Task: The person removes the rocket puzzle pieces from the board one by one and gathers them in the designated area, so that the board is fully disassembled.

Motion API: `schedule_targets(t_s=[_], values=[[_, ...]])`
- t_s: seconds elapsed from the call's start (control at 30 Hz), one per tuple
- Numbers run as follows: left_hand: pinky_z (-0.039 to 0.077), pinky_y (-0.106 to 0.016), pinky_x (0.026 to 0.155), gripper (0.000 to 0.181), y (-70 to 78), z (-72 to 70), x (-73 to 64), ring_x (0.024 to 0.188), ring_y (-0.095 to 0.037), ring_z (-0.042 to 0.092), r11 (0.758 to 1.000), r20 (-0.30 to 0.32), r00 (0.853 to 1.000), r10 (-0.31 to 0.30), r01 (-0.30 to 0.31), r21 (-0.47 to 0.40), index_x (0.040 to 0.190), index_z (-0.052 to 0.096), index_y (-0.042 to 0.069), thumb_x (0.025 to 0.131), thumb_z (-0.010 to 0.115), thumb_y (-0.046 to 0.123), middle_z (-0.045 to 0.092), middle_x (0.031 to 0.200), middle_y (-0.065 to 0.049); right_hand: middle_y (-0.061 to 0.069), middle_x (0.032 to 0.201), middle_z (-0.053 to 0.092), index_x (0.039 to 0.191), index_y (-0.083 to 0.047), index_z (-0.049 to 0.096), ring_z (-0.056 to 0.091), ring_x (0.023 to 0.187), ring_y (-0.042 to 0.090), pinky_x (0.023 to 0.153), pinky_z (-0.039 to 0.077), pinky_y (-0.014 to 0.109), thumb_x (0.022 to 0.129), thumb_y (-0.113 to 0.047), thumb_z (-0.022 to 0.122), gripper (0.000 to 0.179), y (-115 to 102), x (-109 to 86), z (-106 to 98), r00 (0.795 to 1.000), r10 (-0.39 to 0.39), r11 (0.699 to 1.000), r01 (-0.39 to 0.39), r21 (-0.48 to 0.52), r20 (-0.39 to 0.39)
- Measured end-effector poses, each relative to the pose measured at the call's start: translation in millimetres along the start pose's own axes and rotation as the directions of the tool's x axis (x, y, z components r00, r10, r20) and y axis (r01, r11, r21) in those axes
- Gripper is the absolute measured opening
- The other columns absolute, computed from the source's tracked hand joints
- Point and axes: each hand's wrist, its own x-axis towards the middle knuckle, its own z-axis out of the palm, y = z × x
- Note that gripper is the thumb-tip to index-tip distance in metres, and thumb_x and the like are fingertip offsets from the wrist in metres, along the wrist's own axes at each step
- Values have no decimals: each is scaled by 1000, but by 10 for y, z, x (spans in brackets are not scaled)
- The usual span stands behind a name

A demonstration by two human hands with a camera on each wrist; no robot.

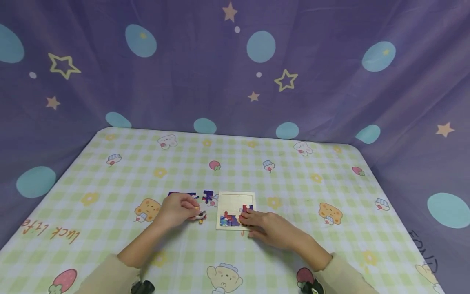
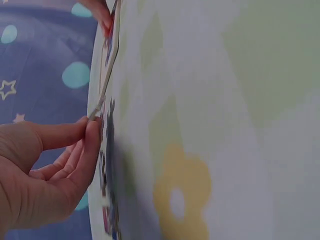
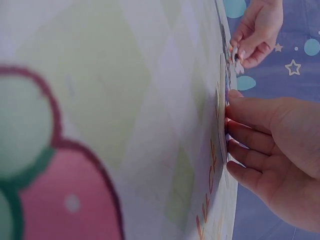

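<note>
Between thumb and fingertips my left hand (image 1: 178, 210) pinches a puzzle piece (image 1: 200, 215), held just off the table left of the puzzle tray; the right wrist view shows this piece (image 3: 237, 61) too. The shallow wooden puzzle tray (image 1: 235, 194) has several joined pieces (image 1: 230, 220) along its near side and right corner. My right hand (image 1: 273, 229) rests its fingertips on the pieces at the tray's right edge, fingers fairly straight. Its fingers partly hide those pieces. A loose purple piece (image 1: 207, 196) lies at the tray's left. More purple pieces (image 1: 183, 194) are partly covered by my left hand.
A green-and-white checked tablecloth (image 1: 293, 183) with printed cartoon figures covers the table. Behind and at the sides hangs a purple curtain (image 1: 205, 81) with stars and blue ovals. Dark wrist devices (image 1: 142, 287) show at the sleeves.
</note>
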Motion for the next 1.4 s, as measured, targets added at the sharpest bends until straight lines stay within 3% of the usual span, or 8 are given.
schedule_targets(t_s=[0.2, 0.33, 0.53, 1.2, 1.4], values=[[46, -22, 54, 8, -73, -172, -20, 57, -8, 61, 986, -46, 996, 77, -69, 153, 80, 71, 4, 75, 77, 6, 69, 67, -3, 5, 144, 51, 135, -11, 55, 44, 138, 22, 107, 43, 41, 94, -21, 60, 43, 2, -2, -9, 1000, 7, 1000, -7, 10, 2], [45, -22, 53, 8, -81, -221, -10, 57, -9, 59, 974, -85, 989, 125, -106, 200, 78, 73, 2, 72, 79, 3, 70, 67, -6, 5, 144, 51, 135, -12, 55, 45, 138, 23, 107, 43, 41, 94, -21, 60, 42, 5, 1, -10, 1000, 7, 1000, -7, 7, 2], [44, -23, 57, 7, -89, -230, 8, 59, -8, 58, 958, -88, 987, 134, -106, 268, 77, 74, 4, 72, 79, 5, 70, 67, -4, 5, 144, 51, 135, -11, 54, 44, 138, 22, 107, 43, 41, 94, -21, 60, 42, 9, 4, 4, 1000, -3, 1000, 3, 11, 1], [48, -26, 61, 4, -79, -203, 3, 63, -11, 61, 949, -77, 987, 139, -111, 296, 77, 73, 2, 77, 76, 5, 70, 70, -4, 5, 143, 53, 133, -11, 57, 47, 136, 22, 106, 45, 40, 94, -23, 60, 41, -17, -6, 18, 999, 1, 1000, -1, -6, -34], [50, -27, 63, 6, 43, -201, -46, 68, -13, 62, 952, -67, 989, 135, -111, 286, 84, 73, 2, 79, 74, 5, 71, 76, -6, 4, 140, 56, 131, -12, 60, 50, 134, 19, 105, 46, 37, 95, -25, 60, 38, -13, -20, 39, 997, 9, 1000, -9, 0, -72]])
